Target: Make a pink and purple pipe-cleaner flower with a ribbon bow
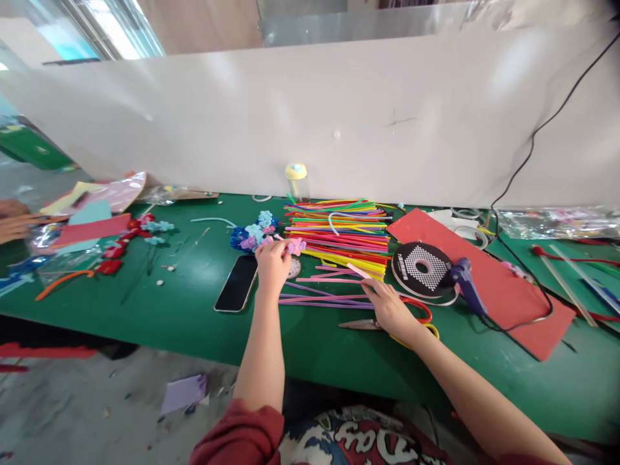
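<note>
My left hand (274, 261) is closed in a pinch on a pink pipe-cleaner flower (296, 246). Just behind it lies a cluster of blue and lilac pipe-cleaner flowers (249, 237). My right hand (390, 307) grips a short pale pink ribbon strip (357, 270), which points up and left from the fingers. Scissors (358, 324) with red and yellow handles lie partly hidden beneath that hand. Between the hands are loose purple and pink pipe cleaners (320, 299). A dark-screened phone (236, 284) lies left of my left wrist.
Behind the hands is a stack of colourful pipe cleaners (339, 226), with a yellow-lidded bottle (297, 181) beyond. To the right are a ribbon spool (421, 268), a corded glue gun (467, 284) and a red board (527, 310). Another person's hand (13, 219) shows far left.
</note>
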`<state>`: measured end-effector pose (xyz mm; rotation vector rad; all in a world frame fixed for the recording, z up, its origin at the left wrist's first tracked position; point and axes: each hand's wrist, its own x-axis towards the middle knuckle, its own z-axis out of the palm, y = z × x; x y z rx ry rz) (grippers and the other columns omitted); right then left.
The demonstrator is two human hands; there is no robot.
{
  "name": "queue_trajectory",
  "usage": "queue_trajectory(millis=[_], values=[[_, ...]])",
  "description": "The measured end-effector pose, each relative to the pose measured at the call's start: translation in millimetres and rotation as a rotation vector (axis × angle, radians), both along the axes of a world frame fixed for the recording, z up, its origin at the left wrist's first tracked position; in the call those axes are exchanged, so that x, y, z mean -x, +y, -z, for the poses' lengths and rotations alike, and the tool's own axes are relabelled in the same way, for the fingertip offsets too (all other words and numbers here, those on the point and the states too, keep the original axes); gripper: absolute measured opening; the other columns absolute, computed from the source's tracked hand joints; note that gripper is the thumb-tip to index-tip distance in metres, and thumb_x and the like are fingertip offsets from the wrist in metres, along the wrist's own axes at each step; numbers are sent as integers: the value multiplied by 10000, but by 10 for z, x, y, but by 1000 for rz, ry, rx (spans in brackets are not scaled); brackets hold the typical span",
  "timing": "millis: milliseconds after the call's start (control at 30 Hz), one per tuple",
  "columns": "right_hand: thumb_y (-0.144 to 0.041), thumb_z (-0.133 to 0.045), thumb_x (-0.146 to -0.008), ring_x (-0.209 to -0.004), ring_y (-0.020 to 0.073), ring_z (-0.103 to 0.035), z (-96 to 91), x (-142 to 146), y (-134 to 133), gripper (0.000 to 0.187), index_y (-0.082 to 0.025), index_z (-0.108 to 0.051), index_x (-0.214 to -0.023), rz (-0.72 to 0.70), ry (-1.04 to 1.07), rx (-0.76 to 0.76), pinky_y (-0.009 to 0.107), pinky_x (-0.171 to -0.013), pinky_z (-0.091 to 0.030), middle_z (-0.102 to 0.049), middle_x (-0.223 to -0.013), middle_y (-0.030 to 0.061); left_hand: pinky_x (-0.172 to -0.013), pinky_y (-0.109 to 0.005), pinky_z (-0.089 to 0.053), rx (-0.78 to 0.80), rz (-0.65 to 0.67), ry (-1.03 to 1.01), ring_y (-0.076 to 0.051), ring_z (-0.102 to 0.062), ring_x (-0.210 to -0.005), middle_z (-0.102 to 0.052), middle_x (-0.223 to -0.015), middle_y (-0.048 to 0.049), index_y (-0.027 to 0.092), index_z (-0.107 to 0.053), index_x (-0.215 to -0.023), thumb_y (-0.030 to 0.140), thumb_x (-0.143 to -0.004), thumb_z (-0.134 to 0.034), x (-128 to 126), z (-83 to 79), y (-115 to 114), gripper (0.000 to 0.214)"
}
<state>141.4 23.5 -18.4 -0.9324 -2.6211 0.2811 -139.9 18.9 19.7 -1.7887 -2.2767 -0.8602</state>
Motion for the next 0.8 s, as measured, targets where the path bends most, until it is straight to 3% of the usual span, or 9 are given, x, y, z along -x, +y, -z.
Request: queue_trajectory(millis=[200,367,567,667,733,800], values=[[-79,-374,-828,-1020,235,-518,80,-22,44,345,-131,-494,-1147,97,274,-112,389,-852,-480,-507,-1096,148,-788,-361,-345,50,-63,40,-235,-613,-819,-684,-839,-81,170,-639,-879,90,-722,-496,100,90,-526,227],[-96,-414,-819,-1009,247,-519,75,-54,68,383,-170,-462,-1193,150,398,-191,420,-835,-484,-500,-1083,141,-826,-365,-316,285,-47,77,-207,-594,-903,-668,-931,-62,208,-626,-970,15,-705,-467,148,276,-859,365],[-86,-383,-823,-1027,245,-532,25,-52,91,397,-200,-475,-1192,110,356,-156,436,-843,-481,-532,-1096,124,-829,-384,-327,425,-27,87,-211,-564,-967,-646,-1006,-64,212,-611,-1027,-47,-709,-377,209,314,-858,472],[-79,-386,-821,-1042,234,-529,-136,-106,157,406,-189,-471,-1203,125,440,-216,404,-841,-491,-533,-1102,133,-823,-384,-346,435,-49,86,-215,-558,-978,-631,-1052,-61,225,-607,-1043,-76,-682,-348,275,306,-826,537],[-92,-400,-815,-1033,242,-531,-290,-188,215,409,-173,-471,-1209,243,511,-294,403,-811,-500,-519,-1124,154,-818,-365,-368,433,-64,87,-209,-553,-987,-613,-1088,-53,239,-607,-1044,-72,-684,-345,329,306,-810,543],[-113,-413,-813,-968,225,-562,-436,-295,262,387,-173,-498,-1186,300,511,-254,392,-789,-506,-515,-1145,155,-820,-355,-389,416,-114,98,-226,-536,-1013,-584,-1126,-78,213,-591,-1076,-21,-728,-356,388,311,-785,481]])
